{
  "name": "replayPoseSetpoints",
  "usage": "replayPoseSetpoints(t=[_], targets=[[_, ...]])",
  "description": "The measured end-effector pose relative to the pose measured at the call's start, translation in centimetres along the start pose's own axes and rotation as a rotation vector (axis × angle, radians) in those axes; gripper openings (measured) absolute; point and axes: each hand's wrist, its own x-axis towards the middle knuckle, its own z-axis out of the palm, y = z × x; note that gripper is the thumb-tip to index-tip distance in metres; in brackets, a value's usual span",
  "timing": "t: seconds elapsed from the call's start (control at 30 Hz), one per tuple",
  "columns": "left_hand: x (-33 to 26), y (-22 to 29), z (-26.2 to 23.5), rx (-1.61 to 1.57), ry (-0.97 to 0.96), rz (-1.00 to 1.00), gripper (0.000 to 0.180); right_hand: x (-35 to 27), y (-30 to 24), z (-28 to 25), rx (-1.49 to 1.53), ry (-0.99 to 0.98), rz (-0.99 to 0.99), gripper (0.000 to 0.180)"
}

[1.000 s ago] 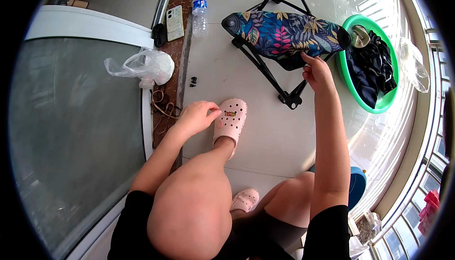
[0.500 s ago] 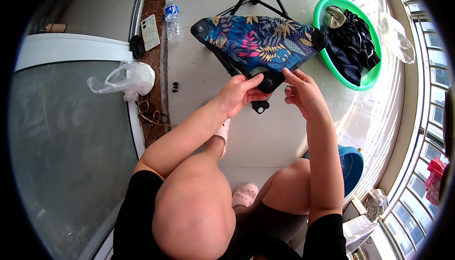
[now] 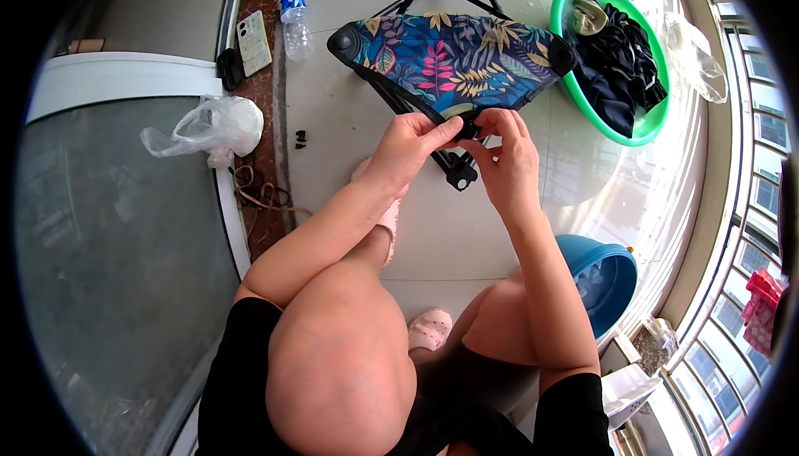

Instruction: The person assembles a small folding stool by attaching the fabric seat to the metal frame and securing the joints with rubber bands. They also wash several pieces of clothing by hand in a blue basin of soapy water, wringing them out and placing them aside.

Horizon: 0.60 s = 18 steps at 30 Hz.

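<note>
A folding stool (image 3: 449, 61) with a three-cornered, leaf-patterned cloth seat and black legs stands in front of me. Black caps cover its seat corners. At the near corner, my left hand (image 3: 408, 148) grips the seat edge, thumb on top and fingers underneath. My right hand (image 3: 506, 152) pinches the same black corner from the other side, its thumb and fingers bent round it. Both hands partly cover that corner. Just below them a black leg end (image 3: 461, 175) with a pale round spot sticks out toward me.
A green basin (image 3: 559, 81) of dark clothes stands right of the stool, with a blue bucket (image 3: 612, 294) nearer me. Leftward are a plastic bottle (image 3: 295, 27), a phone (image 3: 255, 42), a white plastic bag (image 3: 220, 127) and small black pieces (image 3: 300, 139) on the floor.
My right hand has moved left and closed in on the near corner, its fingers now bent over it. The seat's near corner sits slightly higher in view, and the leg end shows more.
</note>
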Motion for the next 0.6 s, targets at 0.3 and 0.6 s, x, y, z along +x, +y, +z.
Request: replayPoseSetpoints(t=[0.3, 0.6], targets=[[-1.0, 1.2, 0.3, 0.369, 0.065, 0.171, 0.03, 0.0, 0.9, 0.4, 0.1, 0.019, -0.039, 0.03], [-2.0, 3.5, 1.3, 0.621, 0.097, 0.299, 0.039, -0.1, 1.1, 0.2, 0.088, -0.019, -0.084, 0.03]])
